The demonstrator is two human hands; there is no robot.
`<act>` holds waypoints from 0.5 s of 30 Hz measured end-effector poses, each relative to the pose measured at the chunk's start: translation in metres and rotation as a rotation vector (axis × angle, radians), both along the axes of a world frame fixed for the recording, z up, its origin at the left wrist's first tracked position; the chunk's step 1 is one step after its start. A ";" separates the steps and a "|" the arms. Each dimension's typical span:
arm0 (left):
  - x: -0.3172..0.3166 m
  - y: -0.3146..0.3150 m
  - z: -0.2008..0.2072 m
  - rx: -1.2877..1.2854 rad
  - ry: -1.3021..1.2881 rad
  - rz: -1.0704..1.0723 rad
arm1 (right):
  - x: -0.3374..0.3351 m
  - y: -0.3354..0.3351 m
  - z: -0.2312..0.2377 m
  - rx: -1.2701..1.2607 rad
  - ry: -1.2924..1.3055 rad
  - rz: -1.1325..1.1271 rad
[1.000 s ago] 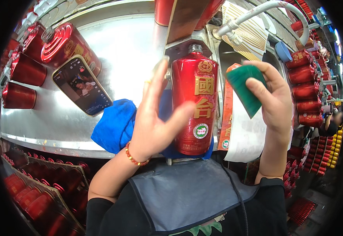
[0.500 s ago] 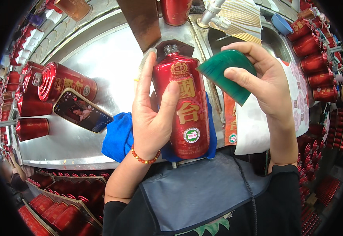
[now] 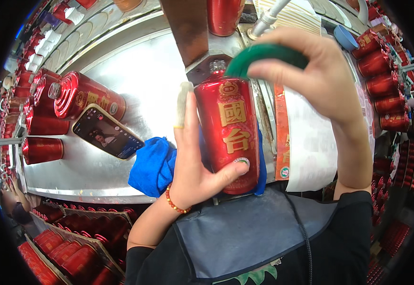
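A red glass bottle (image 3: 233, 114) with gold characters lies in front of me, its uncapped clear neck pointing away. My left hand (image 3: 190, 164) steadies its left side, fingers stretched along it and the thumb pressed over a small round sticker (image 3: 241, 162) low on the bottle. One finger wears a pale finger cot (image 3: 182, 107). In my right hand (image 3: 318, 78) is a curved green scraper (image 3: 266, 54), pinched between thumb and fingers and slightly blurred. Its left tip reaches the bottle's shoulder, just below the neck. Under and beside the bottle is a blue cloth (image 3: 152, 166).
Left on the metal table (image 3: 140, 71) lie a phone (image 3: 107, 131) with its screen lit and several red bottles (image 3: 93, 97). To the right are white sheets (image 3: 309, 147) beside a red printed strip (image 3: 281, 142). A tap (image 3: 266, 21) and a blue bowl (image 3: 345, 37) stand farther back.
My left thumb has slid from the bottle's upper part down onto the round sticker. The green scraper has tilted and moved left to the bottle's shoulder. The whole view has shifted slightly.
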State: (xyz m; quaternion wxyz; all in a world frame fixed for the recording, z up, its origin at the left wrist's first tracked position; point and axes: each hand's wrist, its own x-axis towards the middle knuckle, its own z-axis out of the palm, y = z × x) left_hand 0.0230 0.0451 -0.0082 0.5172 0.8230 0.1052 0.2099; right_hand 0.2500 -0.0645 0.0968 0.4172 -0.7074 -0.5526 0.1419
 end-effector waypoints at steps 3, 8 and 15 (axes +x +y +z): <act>-0.015 -0.007 -0.005 0.021 0.041 -0.056 | -0.004 0.005 -0.001 -0.039 0.019 0.079; -0.022 -0.012 -0.015 0.086 -0.003 -0.163 | -0.005 0.006 0.002 -0.061 -0.075 0.161; -0.015 -0.014 -0.021 0.249 -0.102 -0.063 | -0.011 0.015 0.005 0.003 -0.224 0.266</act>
